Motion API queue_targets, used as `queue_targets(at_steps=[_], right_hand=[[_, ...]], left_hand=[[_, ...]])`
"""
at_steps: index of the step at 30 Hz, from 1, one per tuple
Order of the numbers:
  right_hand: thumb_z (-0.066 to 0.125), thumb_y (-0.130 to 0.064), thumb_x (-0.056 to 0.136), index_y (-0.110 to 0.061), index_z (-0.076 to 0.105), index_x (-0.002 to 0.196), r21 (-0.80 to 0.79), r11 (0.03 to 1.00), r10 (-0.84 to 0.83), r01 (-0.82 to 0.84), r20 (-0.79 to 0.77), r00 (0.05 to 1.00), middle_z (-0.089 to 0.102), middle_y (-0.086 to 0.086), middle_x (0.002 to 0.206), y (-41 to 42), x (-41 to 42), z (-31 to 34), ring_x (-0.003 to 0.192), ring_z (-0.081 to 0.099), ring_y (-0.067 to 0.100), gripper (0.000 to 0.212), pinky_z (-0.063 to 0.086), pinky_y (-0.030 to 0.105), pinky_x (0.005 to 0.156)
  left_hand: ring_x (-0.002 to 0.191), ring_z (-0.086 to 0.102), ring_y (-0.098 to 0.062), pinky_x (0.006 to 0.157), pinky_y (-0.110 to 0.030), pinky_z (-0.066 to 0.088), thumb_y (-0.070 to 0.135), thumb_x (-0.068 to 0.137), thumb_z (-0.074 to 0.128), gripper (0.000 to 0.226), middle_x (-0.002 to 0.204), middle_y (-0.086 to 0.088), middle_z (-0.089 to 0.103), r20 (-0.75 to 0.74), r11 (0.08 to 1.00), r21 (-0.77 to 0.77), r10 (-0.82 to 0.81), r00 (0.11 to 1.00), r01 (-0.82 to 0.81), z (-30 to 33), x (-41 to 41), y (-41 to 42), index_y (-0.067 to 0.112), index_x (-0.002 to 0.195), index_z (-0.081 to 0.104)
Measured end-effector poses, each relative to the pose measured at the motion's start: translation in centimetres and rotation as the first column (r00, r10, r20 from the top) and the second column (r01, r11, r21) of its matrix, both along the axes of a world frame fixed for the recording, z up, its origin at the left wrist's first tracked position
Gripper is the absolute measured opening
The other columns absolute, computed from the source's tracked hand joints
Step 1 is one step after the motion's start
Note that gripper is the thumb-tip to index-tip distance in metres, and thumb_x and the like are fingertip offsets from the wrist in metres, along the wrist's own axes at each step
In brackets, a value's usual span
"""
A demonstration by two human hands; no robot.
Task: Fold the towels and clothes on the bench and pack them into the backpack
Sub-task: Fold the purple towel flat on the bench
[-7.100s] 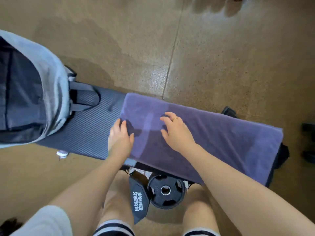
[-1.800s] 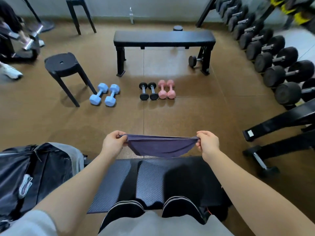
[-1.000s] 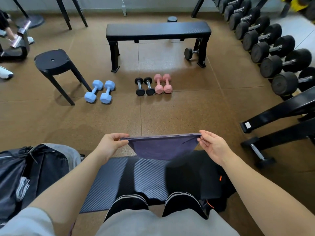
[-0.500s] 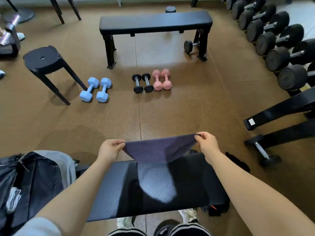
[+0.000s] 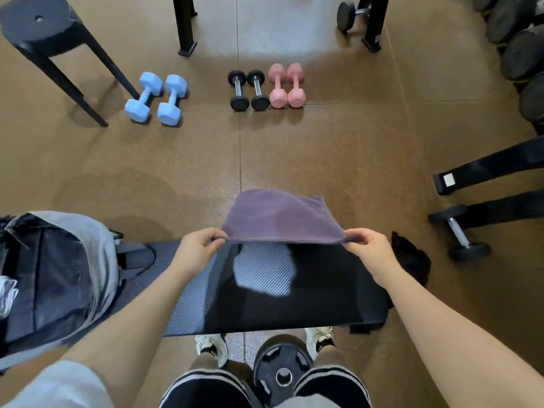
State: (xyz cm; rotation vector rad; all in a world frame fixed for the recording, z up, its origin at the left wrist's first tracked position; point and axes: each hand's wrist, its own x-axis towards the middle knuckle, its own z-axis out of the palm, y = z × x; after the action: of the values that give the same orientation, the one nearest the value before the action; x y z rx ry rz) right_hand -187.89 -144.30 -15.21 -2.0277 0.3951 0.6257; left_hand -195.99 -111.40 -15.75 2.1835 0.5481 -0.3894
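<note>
I hold a folded purple towel (image 5: 281, 217) in the air above the black bench (image 5: 323, 293). My left hand (image 5: 198, 248) pinches its near left corner and my right hand (image 5: 369, 250) pinches its near right corner. The towel's free part swings out away from me, over the bench's far edge. The grey and black backpack (image 5: 59, 275) lies open on the bench's left end, with something white inside at its left edge. A dark garment (image 5: 410, 259) hangs at the bench's right end.
A black weight plate (image 5: 282, 375) sits on the floor between my feet, under the bench. Blue dumbbells (image 5: 156, 98), black dumbbells (image 5: 248, 89) and pink dumbbells (image 5: 287, 85) lie on the floor ahead. A black stool (image 5: 44, 30) stands far left; a dumbbell rack (image 5: 518, 54) lines the right.
The towel has gone from hanging below my hands to flipped outward and up, away from me. My hands hold the same corners. The view has tilted down.
</note>
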Motion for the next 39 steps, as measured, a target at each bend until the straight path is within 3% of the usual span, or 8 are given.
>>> queue_targets(at_steps=[4,10,14,18,23,33,36,39], right_hand=[[0.066,0.000,0.079,-0.013,0.067,0.078,-0.138,0.985,0.081,-0.106,-0.177,0.981,0.069,0.010,0.081,-1.6,-4.4,-5.4,0.086,0.066,0.027,0.014,0.053,0.041,0.083],[0.056,0.003,0.082,-0.015,0.061,0.069,-0.188,0.957,0.128,-0.219,-0.404,0.906,0.064,0.011,0.073,-3.2,-10.1,-9.3,0.072,0.064,0.024,0.023,0.056,0.040,0.076],[0.059,-0.002,0.078,-0.016,0.063,0.068,-0.208,0.916,0.218,-0.343,-0.459,0.861,0.058,0.005,0.060,-3.5,-11.3,-9.7,0.061,0.051,0.020,0.018,0.042,0.031,0.061],[0.060,-0.007,0.082,-0.014,0.065,0.078,-0.192,0.924,0.229,-0.330,-0.413,0.882,0.063,0.005,0.074,-2.5,-9.5,-11.1,0.071,0.055,0.020,0.010,0.043,0.028,0.065],[0.061,-0.017,0.082,-0.014,0.066,0.084,-0.254,0.912,0.231,-0.321,-0.328,0.916,0.068,0.005,0.087,-0.7,-6.8,-15.2,0.086,0.060,0.024,0.007,0.047,0.036,0.076],[0.052,-0.019,0.093,-0.012,0.059,0.097,-0.315,0.937,0.104,-0.150,-0.160,0.982,0.061,0.003,0.092,1.2,-4.5,-19.9,0.090,0.058,0.022,0.011,0.045,0.031,0.073],[0.055,-0.021,0.091,-0.014,0.056,0.110,-0.524,0.815,0.212,-0.248,-0.128,0.969,0.058,0.007,0.110,2.2,-4.3,-20.8,0.106,0.054,0.027,0.020,0.046,0.038,0.086],[0.062,-0.017,0.084,-0.010,0.053,0.123,-0.690,0.622,0.527,-0.370,0.020,0.849,0.049,0.012,0.134,3.3,-5.6,-21.5,0.125,0.043,0.031,0.041,0.033,0.044,0.103]], left_hand=[[0.078,0.050,-0.017,0.066,-0.023,0.029,0.013,0.090,0.057,0.011,0.081,-0.003,0.062,-0.187,0.983,0.062,-0.160,0.969,0.175,-4.2,-4.3,-1.1,0.013,0.094,0.067],[0.087,0.054,-0.019,0.070,-0.024,0.033,0.015,0.092,0.050,0.011,0.099,-0.005,0.065,-0.451,0.934,-0.018,-0.327,0.830,0.358,-8.4,-9.6,-3.1,0.014,0.096,0.060],[0.076,0.050,-0.018,0.066,-0.025,0.032,0.013,0.092,0.048,0.008,0.085,-0.002,0.060,-0.438,0.942,-0.022,-0.311,0.843,0.336,-8.9,-11.0,-3.2,0.018,0.089,0.053],[0.074,0.047,-0.020,0.064,-0.025,0.027,0.012,0.093,0.048,0.010,0.078,0.000,0.055,-0.383,0.978,-0.004,-0.193,0.903,0.207,-10.0,-9.8,-2.6,0.019,0.087,0.051],[0.079,0.049,-0.019,0.067,-0.025,0.029,0.014,0.092,0.051,0.007,0.083,-0.001,0.058,-0.352,0.998,0.007,-0.049,0.935,0.055,-13.5,-7.2,-2.5,0.017,0.089,0.056],[0.091,0.055,-0.029,0.076,-0.030,0.036,0.014,0.093,0.049,0.013,0.094,-0.007,0.063,-0.191,0.988,0.124,0.119,0.974,-0.097,-19.2,-5.5,-1.9,0.011,0.100,0.059],[0.106,0.052,-0.036,0.086,-0.040,0.040,0.019,0.089,0.049,0.032,0.115,-0.018,0.059,-0.161,0.891,0.419,-0.117,0.980,0.175,-20.3,-5.3,-2.3,0.005,0.118,0.053],[0.121,0.039,-0.033,0.099,-0.043,0.030,0.030,0.080,0.043,0.056,0.134,-0.020,0.050,-0.072,0.661,0.557,-0.564,0.822,0.503,-21.6,-6.2,-4.3,0.001,0.128,0.043]])
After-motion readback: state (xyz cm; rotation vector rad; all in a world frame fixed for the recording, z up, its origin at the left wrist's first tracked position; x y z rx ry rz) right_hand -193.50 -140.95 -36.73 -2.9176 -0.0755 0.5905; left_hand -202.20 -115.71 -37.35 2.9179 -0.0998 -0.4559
